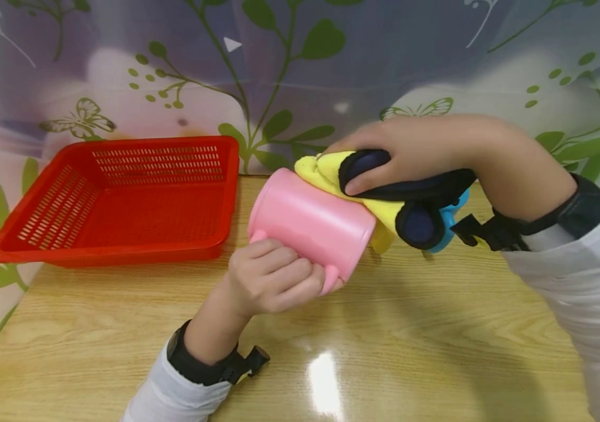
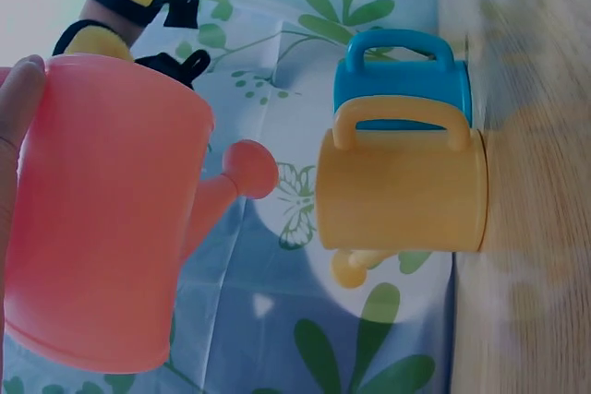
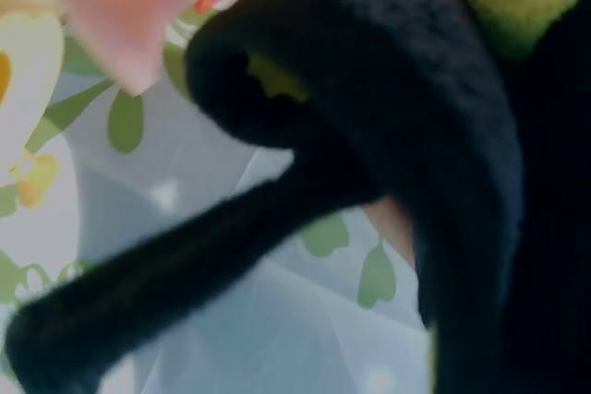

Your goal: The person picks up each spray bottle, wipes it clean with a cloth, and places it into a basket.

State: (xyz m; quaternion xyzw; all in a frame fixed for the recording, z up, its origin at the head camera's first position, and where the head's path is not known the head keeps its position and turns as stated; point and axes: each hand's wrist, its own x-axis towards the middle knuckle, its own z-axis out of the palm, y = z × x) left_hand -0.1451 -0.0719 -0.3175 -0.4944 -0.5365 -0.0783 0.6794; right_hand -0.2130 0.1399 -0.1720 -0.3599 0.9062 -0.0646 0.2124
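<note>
A pink toy watering can (image 1: 314, 215) is held tilted over the table, its handle gripped by my left hand (image 1: 274, 278). Its round-headed spout (image 2: 247, 171) shows in the left wrist view. My right hand (image 1: 416, 146) holds a folded yellow and navy cloth (image 1: 420, 225) against the can's upper side, thumb on the navy part. Dark folds of the cloth (image 3: 369, 71) fill much of the right wrist view, with the pink spout (image 3: 129, 20) at its top left. The right hand's fingertips are mostly hidden behind the cloth.
Behind the cloth stand a yellow watering can (image 2: 402, 193) and a blue one (image 2: 404, 85), side by side near the table's back edge. A red slotted plastic basket (image 1: 120, 255) stands at the back left. A leaf-patterned curtain (image 1: 289, 76) hangs behind the wooden table (image 1: 136, 316).
</note>
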